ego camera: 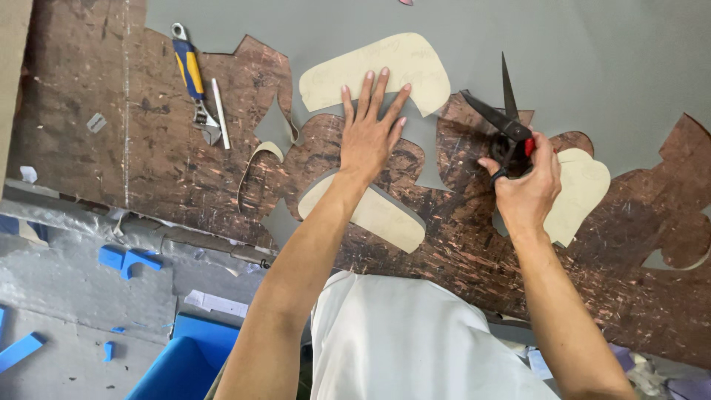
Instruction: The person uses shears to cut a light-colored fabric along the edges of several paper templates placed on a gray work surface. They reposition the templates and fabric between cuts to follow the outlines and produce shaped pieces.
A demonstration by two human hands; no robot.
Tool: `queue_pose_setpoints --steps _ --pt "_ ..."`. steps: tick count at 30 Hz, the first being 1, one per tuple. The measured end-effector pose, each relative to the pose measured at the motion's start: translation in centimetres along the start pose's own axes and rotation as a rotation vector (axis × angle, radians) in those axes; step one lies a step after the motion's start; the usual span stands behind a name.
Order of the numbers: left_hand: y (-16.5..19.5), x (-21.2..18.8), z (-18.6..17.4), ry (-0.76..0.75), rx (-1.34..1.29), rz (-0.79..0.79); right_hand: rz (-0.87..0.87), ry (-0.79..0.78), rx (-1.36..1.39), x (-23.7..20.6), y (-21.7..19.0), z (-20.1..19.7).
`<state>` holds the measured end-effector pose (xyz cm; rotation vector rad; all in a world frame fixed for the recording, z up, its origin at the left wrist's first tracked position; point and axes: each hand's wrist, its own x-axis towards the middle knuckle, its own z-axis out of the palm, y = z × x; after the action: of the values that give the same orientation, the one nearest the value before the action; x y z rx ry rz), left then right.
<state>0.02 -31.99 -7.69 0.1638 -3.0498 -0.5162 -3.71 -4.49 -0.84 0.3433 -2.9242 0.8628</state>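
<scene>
A person in a white shirt leaned over a scarred brown worktop (89, 111), seen from above. A grey sheet (592, 67) covered the far side of the worktop, its near edge cut into ragged, scalloped shapes.

The left hand (370, 130) lay flat with its fingers spread apart, gripping nothing. It pressed down on the lower edge of a cream template (415, 63) with rounded corners, which rested on the grey sheet. The fingertips reached onto the template; the palm sat over the sheet's cut edge.

The right hand (526, 185) was clamped on the handles of black scissors (503, 118), with fingers through the loops. The blades stood open in a V, pointing away from the person, their tips over the grey sheet just right of the template. A small red part showed at the handles.

Under the right hand lay a second cream piece (585, 192), partly hidden by it. A third cream piece (385, 218) lay on the worktop beneath the left forearm, with a grey offcut touching it.

Well to the left, an adjustable wrench (194, 81) with a blue and yellow handle lay on the worktop, just beside a thin white stick (221, 111). Below the worktop's near edge, blue scraps (126, 259) lay on a grey surface, near a blue bin (185, 363).
</scene>
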Motion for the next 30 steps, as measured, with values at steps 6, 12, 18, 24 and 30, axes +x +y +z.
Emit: queue_pose_setpoints --steps 6,12,18,24,30 --pt "-1.3 -0.1 0.0 -0.004 -0.017 0.058 0.016 -0.016 -0.025 0.4 0.6 0.2" --pt "-2.0 -0.6 -0.1 -0.001 -0.021 0.09 0.022 -0.093 -0.043 0.9 0.8 0.0" --pt "-2.5 -1.0 -0.1 -0.034 0.004 0.086 0.036 -0.129 -0.084 1.3 1.0 -0.1" --pt "-2.1 -0.8 0.3 -0.05 0.003 0.058 0.029 -0.115 -0.074 1.2 1.0 0.2" --pt "-1.2 -0.9 0.6 -0.017 0.032 -0.006 0.044 -0.114 -0.05 1.0 1.2 0.3"
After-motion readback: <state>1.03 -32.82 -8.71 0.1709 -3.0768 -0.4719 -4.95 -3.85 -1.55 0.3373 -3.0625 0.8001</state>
